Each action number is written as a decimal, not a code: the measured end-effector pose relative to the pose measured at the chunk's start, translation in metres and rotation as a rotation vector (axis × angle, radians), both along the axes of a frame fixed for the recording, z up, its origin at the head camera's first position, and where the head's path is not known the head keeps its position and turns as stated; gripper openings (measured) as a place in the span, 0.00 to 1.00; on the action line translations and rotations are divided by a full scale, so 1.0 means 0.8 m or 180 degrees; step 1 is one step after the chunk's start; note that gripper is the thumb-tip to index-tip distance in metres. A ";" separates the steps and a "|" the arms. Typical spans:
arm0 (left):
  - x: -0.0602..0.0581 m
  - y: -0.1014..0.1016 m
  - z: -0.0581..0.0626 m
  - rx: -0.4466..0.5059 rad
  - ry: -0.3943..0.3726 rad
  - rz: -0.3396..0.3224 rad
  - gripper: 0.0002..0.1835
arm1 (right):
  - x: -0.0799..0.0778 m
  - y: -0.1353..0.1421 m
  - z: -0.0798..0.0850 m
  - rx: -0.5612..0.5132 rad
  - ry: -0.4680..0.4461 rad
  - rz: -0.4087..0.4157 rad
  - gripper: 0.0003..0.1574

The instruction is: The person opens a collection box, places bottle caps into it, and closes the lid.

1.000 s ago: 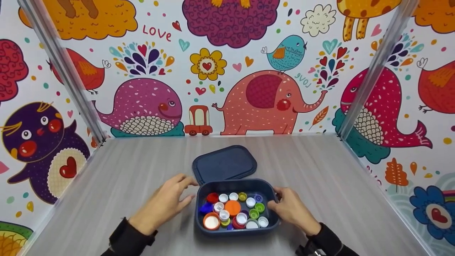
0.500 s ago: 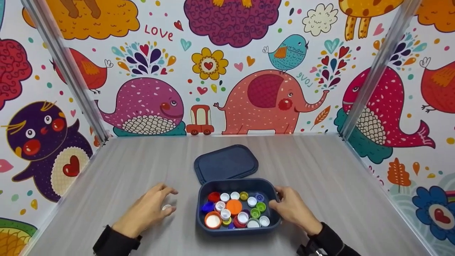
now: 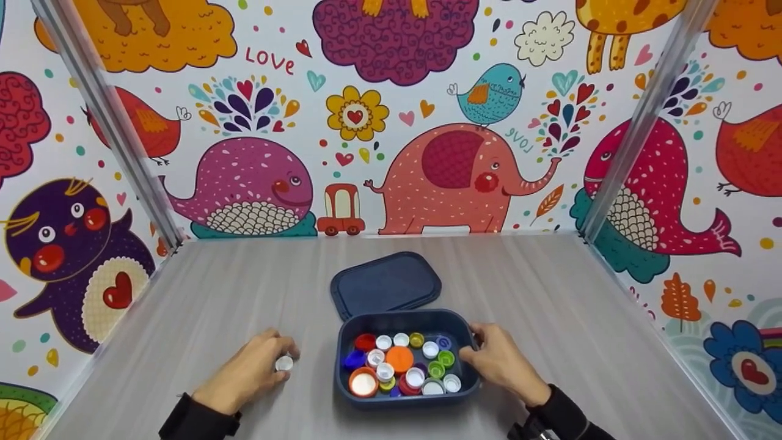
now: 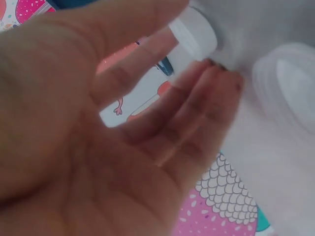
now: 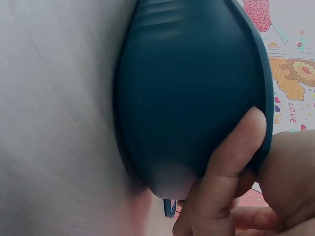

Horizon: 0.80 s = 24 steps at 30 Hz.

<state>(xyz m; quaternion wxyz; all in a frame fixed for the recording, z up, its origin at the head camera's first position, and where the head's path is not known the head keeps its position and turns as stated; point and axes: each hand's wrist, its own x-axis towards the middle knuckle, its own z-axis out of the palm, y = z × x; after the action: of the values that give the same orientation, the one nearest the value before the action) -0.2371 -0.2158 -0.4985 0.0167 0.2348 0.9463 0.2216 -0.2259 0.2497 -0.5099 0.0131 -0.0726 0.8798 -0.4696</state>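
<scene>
In the head view my left hand (image 3: 247,370) is left of the box, low over the table, pinching a small white bottle cap (image 3: 284,363). The left wrist view has this white cap (image 4: 196,33) between thumb and forefinger, the other fingers loosely bent. My right hand (image 3: 504,360) grips the right end of a dark blue plastic box (image 3: 403,401), thumb over its rim. Fingers (image 5: 224,167) press the box's outer wall (image 5: 197,88) in the right wrist view. Inside the box lie several bottle caps, among them a big orange cap (image 3: 400,359) and green caps (image 3: 446,358).
Behind the box its dark blue lid (image 3: 386,284) lies on the grey table (image 3: 519,275). A blurred white round thing (image 4: 290,88) shows at the right of the left wrist view. Printed cartoon walls (image 3: 360,55) close off the back and sides.
My left hand has moved left, away from the box's edge, and its fingers have closed on the white cap. The right hand has kept its grip on the box.
</scene>
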 end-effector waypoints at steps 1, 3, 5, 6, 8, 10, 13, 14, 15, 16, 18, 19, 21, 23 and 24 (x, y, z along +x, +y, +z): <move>-0.001 -0.001 -0.001 0.0007 0.0064 -0.0075 0.12 | 0.000 0.000 0.000 0.0017 -0.0004 0.0008 0.17; -0.002 -0.002 -0.001 0.0021 0.0135 -0.0168 0.12 | 0.000 0.000 0.000 0.0044 0.0012 0.0032 0.19; -0.003 -0.001 -0.002 0.0039 0.0160 -0.0195 0.11 | 0.000 0.001 0.000 0.0059 0.0016 0.0049 0.20; -0.003 -0.001 -0.003 0.0051 0.0148 -0.0181 0.11 | 0.001 0.001 0.000 0.0043 0.0011 0.0054 0.20; -0.002 0.000 -0.003 0.0067 0.0132 -0.0153 0.11 | 0.001 0.002 -0.001 0.0000 0.0019 0.0064 0.22; -0.001 0.001 -0.003 0.0076 0.0188 -0.0162 0.11 | 0.001 0.001 -0.001 -0.0021 0.0017 0.0067 0.22; -0.001 0.002 -0.002 0.0083 0.0299 -0.0180 0.11 | 0.001 0.000 -0.002 -0.0050 0.0014 0.0082 0.21; 0.000 0.004 -0.001 0.0086 0.0340 -0.0183 0.11 | 0.001 0.000 -0.002 -0.0043 0.0003 0.0079 0.20; 0.000 0.005 0.000 0.0088 0.0369 -0.0187 0.11 | 0.001 0.000 -0.002 -0.0033 -0.0003 0.0072 0.19; 0.000 0.007 0.002 0.0096 0.0387 -0.0186 0.10 | 0.001 0.000 -0.003 -0.0035 0.0003 0.0070 0.19; 0.000 0.013 0.005 0.0113 0.0417 -0.0184 0.10 | 0.001 0.000 -0.002 -0.0022 0.0000 0.0049 0.17; 0.000 0.017 0.007 0.0125 0.0430 -0.0180 0.10 | 0.001 0.000 -0.002 -0.0011 0.0000 0.0037 0.17; 0.000 0.025 0.012 0.0161 0.0381 -0.0161 0.10 | 0.000 0.001 -0.002 -0.0014 0.0015 0.0031 0.17; -0.001 0.034 0.018 0.0192 0.0321 -0.0139 0.10 | 0.000 0.001 -0.002 -0.0024 0.0015 0.0029 0.18; -0.001 0.038 0.021 0.0207 0.0294 -0.0133 0.11 | -0.001 0.001 -0.002 -0.0026 0.0025 0.0030 0.18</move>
<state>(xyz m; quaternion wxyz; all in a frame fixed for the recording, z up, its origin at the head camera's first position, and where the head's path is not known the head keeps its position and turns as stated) -0.2382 -0.1852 -0.4815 -0.0301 0.2649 0.9333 0.2406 -0.2263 0.2507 -0.5113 0.0115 -0.0787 0.8775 -0.4729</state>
